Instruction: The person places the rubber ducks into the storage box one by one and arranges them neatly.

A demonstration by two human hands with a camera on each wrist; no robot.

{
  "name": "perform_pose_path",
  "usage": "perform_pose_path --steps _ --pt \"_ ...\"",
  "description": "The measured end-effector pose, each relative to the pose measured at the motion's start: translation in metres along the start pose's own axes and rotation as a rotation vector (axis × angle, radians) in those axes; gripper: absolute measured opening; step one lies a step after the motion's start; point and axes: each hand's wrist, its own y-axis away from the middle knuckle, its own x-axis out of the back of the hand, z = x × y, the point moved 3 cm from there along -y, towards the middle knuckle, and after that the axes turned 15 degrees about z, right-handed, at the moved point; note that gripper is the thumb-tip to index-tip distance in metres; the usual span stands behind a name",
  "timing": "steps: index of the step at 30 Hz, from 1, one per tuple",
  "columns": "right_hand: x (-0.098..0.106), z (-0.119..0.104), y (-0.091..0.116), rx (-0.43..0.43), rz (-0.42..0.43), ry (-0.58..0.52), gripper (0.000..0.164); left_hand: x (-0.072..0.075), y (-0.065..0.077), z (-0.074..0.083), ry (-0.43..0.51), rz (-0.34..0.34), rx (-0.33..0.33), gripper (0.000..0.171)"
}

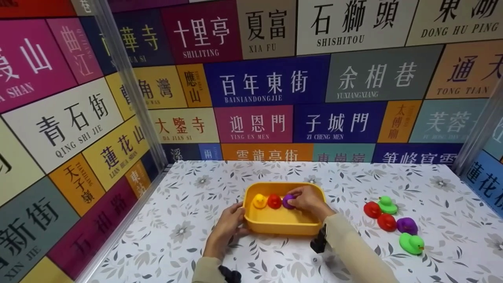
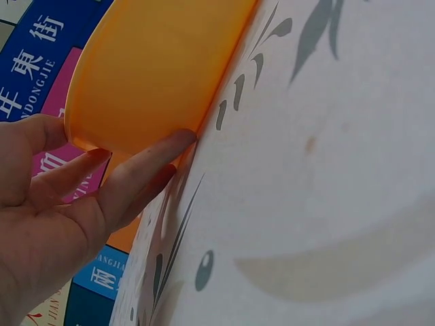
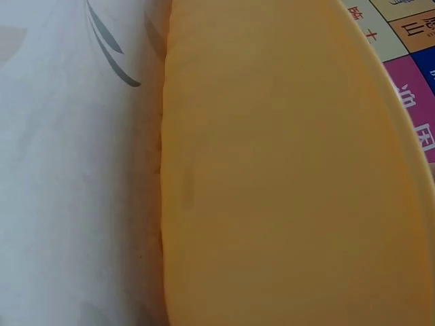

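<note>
A yellow rectangular box (image 1: pixel 283 228) stands on the table. My left hand (image 1: pixel 227 224) holds its left end; in the left wrist view the thumb of the left hand (image 2: pixel 61 204) is at the rim and the fingers lie along the outer wall. My right hand (image 1: pixel 308 201) reaches inside and pinches a purple toy duck (image 1: pixel 289 201) near the box floor. To the left of that duck sit a red toy duck (image 1: pixel 274 201) and a yellow toy duck (image 1: pixel 259 201). The right wrist view shows only the box's outer wall (image 3: pixel 292 170), with the right hand hidden.
On the table right of the box lie a green duck (image 1: pixel 388 205), a red duck (image 1: pixel 372 210), another red duck (image 1: pixel 387 222), a purple duck (image 1: pixel 407 226) and a second green duck (image 1: pixel 411 243). Sign-covered walls (image 1: pixel 271 82) stand behind and at the left.
</note>
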Motion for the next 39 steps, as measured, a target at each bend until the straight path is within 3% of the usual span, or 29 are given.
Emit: perform_pose_path --steps 10,16,23,31,35,39 --pt "0.019 -0.007 0.002 -0.003 -0.008 -0.047 0.039 -0.001 -0.001 0.002 -0.010 0.019 0.009 0.054" --pt "0.055 -0.016 -0.001 0.116 -0.031 -0.010 0.040 -0.001 -0.001 0.001 -0.004 0.020 0.019 0.054" --pt "0.103 -0.010 -0.004 0.189 -0.021 0.015 0.048 0.000 0.001 -0.001 -0.009 0.024 0.023 0.052" --pt "0.144 0.013 -0.004 0.112 0.020 0.024 0.062 0.002 0.001 -0.003 -0.010 0.015 0.019 0.052" --pt "0.164 0.033 -0.006 0.049 0.077 0.019 0.073 0.002 0.001 -0.002 -0.009 0.007 0.020 0.051" --pt "0.183 0.055 -0.007 0.039 0.154 -0.032 0.076 -0.001 0.001 -0.001 -0.013 0.006 0.020 0.052"
